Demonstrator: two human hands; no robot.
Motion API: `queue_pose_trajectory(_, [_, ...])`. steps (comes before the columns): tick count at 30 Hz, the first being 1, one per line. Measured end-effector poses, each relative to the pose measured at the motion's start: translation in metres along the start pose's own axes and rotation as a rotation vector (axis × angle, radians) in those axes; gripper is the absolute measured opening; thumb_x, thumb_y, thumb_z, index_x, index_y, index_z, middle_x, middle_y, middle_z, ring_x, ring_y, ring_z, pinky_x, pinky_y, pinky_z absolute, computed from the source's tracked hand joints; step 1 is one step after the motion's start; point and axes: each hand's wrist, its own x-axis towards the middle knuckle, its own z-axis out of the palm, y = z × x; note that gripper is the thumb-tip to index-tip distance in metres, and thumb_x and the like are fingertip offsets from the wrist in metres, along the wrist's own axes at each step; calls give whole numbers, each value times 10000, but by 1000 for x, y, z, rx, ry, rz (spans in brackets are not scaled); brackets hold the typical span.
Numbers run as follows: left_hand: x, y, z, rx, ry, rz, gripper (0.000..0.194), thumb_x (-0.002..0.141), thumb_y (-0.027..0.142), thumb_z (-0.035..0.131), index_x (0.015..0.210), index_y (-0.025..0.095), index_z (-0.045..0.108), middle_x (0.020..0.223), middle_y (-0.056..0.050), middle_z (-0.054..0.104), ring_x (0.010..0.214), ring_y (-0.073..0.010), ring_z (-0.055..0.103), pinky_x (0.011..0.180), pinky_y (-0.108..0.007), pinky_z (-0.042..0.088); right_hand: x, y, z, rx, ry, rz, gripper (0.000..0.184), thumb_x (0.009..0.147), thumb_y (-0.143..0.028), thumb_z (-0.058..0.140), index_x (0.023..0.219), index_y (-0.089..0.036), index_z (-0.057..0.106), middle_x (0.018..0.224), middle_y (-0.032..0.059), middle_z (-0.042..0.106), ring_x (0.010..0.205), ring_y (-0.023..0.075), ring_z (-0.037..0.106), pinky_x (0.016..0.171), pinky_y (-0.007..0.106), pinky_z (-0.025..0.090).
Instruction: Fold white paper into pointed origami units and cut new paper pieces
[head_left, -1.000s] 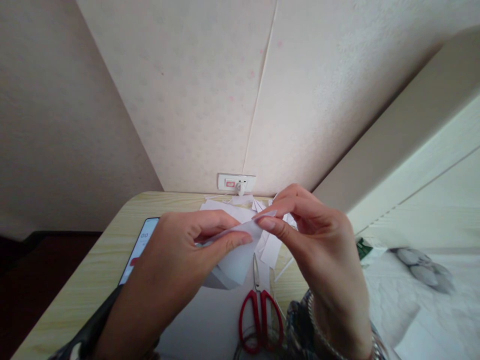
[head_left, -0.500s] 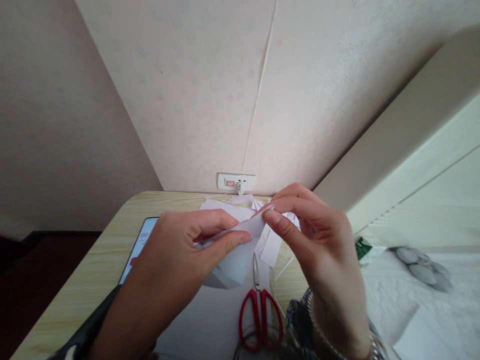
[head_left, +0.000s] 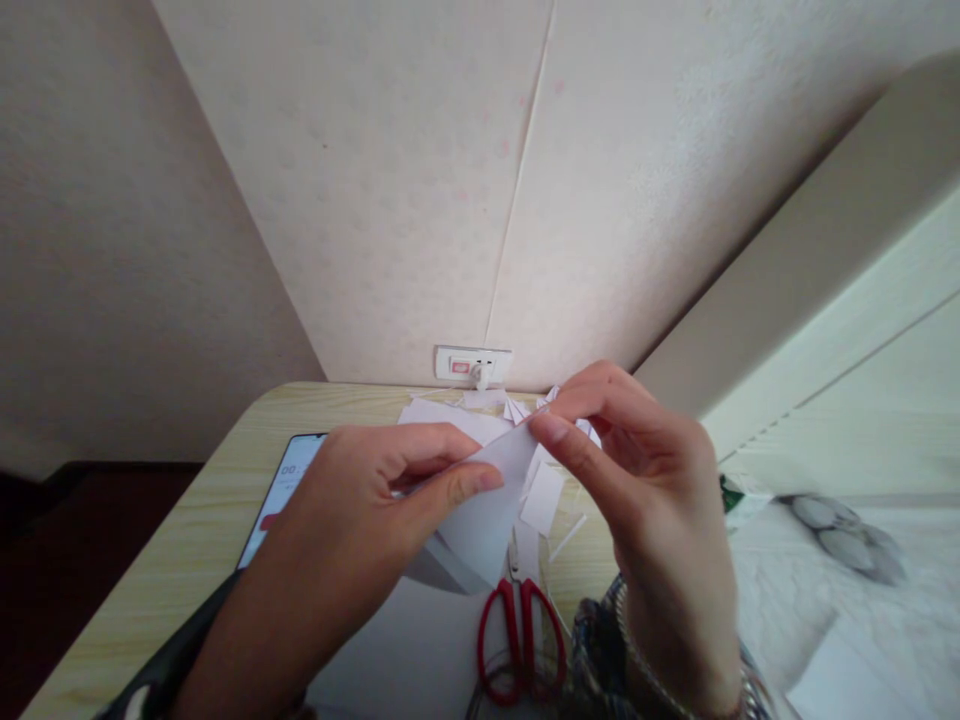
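Observation:
A folded piece of white paper (head_left: 480, 525) is held up between my two hands above the table. My left hand (head_left: 405, 480) is closed on its upper left edge, thumb in front and fingers behind. At the paper's upper right corner, my right hand (head_left: 626, 450) pinches it between thumb and forefinger. Below the paper lie red-handled scissors (head_left: 521, 640), their blades partly covered by it. White sheets (head_left: 397, 650) are spread under the scissors and my left wrist.
On the left of the wooden table (head_left: 172, 530) lies a phone (head_left: 283, 485), partly behind my left hand. Paper scraps (head_left: 544, 497) are scattered toward the wall, near a socket with a plug (head_left: 480, 374). A white quilted surface (head_left: 780, 570) lies to the right.
My right fingers have shifted slightly up and right along the paper to its corner. The corner that stuck out is now between them, and the paper covers more of the scissor blades.

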Motion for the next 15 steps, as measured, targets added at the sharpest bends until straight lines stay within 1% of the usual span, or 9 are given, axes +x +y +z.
queue_pose_trajectory(5, [2,0,0,4,-15,19,289,824,395,618,608,224,707,588,46,717,575,-139,632,510,-214,405,0,1,-1,19,-2,2,192,888,-146,697,713,-223,683,737,-78,599,733,76,547,667,262,409])
queue_pose_trajectory(11, [1,1,-1,8,26,61,251,815,378,654,629,237,748,567,61,712,550,-115,610,498,-191,397,0,1,-2,42,-10,19,184,888,-168,706,714,-225,686,733,-77,597,723,82,542,689,266,421])
queue_pose_trajectory(15, [0,2,-1,-5,25,65,245,815,365,659,625,244,755,564,65,718,546,-112,616,492,-182,401,-1,1,0,46,-1,14,197,891,-158,696,706,-222,675,723,-76,584,715,84,537,690,269,426])
